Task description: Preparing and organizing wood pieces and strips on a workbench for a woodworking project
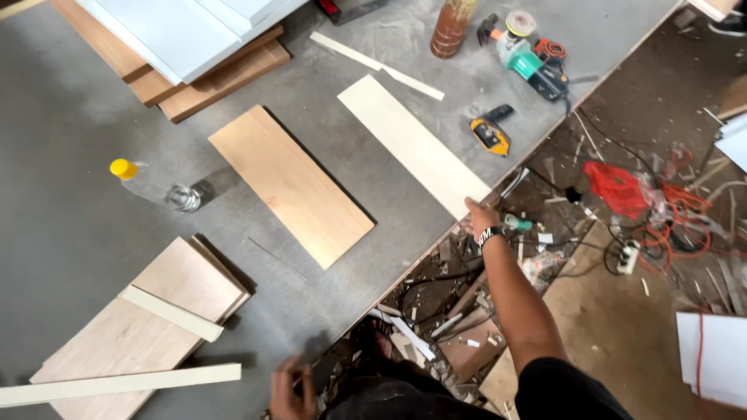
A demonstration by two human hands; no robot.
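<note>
My right hand [481, 218] reaches out to the near end of a long pale wooden strip [412, 144] that lies slanted on the grey workbench [62, 140], and its fingers touch or pinch that end at the bench edge. A black wristband sits on that wrist. My left hand [292, 393] hovers low near my body at the bench's front edge, blurred, fingers apart, holding nothing. A light brown plywood panel [292, 183] lies flat between the two hands.
A clear bottle with a yellow cap [152, 183] lies on its side. Stacked boards [179, 54] sit at the back, more panels and strips [148, 319] at the front left. A teal angle grinder [529, 58], a tape measure [489, 134] and a brown cylinder [451, 27] are near the edge. The floor holds scraps and orange cable [677, 210].
</note>
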